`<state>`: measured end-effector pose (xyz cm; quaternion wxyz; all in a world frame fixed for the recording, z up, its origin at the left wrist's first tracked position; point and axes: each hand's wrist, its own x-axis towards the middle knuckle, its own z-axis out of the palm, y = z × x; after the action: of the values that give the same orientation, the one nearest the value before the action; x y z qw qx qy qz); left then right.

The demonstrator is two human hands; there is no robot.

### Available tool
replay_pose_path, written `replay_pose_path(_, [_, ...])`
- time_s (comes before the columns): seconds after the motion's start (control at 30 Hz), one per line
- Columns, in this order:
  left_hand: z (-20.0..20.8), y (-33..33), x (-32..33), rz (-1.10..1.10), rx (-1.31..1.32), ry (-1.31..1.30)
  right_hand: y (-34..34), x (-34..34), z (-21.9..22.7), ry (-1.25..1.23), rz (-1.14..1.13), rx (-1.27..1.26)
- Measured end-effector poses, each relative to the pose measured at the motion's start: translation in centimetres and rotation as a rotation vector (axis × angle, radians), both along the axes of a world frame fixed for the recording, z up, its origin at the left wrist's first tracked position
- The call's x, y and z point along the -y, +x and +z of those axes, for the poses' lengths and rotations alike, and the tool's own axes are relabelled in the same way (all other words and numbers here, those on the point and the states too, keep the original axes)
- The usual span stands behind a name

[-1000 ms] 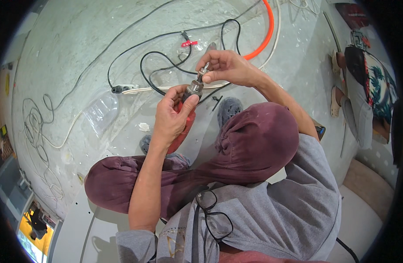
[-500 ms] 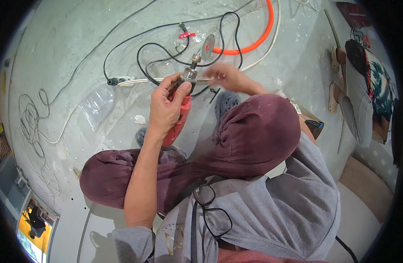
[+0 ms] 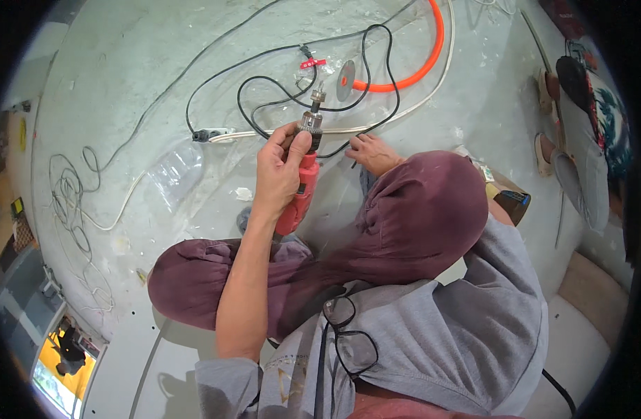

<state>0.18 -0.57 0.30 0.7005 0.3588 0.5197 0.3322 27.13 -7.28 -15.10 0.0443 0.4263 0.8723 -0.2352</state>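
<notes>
My left hand [image 3: 284, 167] is closed around the front of a red power drill [image 3: 296, 204], its thumb and fingers just behind the metal chuck [image 3: 310, 121]. The drill points away from me, and a metal cutter with a thin centre bit [image 3: 318, 96] is fitted in the chuck. Low by the floor to the right, my right hand [image 3: 376, 153] has its fingers curled over a small black chuck key [image 3: 354, 165]. Most of the key is hidden under the fingers. A black cable passes close to these fingertips.
Ahead lie a grey cutting disc [image 3: 345, 80], an orange hose [image 3: 404, 81], looping black cables [image 3: 254, 78] and a socket block [image 3: 212, 134]. Left are a clear plastic container [image 3: 177, 173] and tangled cord [image 3: 68, 192]. A person's sandalled feet [image 3: 546, 153] are at right.
My right hand has moved from beside the drill's tip down to the chuck key on the floor, and its fingers have closed there. The left hand still holds the drill; the view has shifted slightly.
</notes>
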Motion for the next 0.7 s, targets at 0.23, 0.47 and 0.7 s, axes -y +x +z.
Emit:
replay_pose_path(0.23, [0.2, -0.5, -0.3, -0.024, 0.008, -0.066, 1.1, -1.4, 0.1, 0.000, 0.214, -0.058])
replay_pose_path(0.47, [-0.2, 0.1, 0.2, 0.025, -0.011, 0.062, 0.9, -1.8, 0.4, -0.167, -0.104, -0.396])
replay_pose_path(0.7, [1.0, -1.2, -0.6, -0.015, -0.142, -0.012, 0.2, -6.3, 9.1, -0.981, -0.994, -1.175])
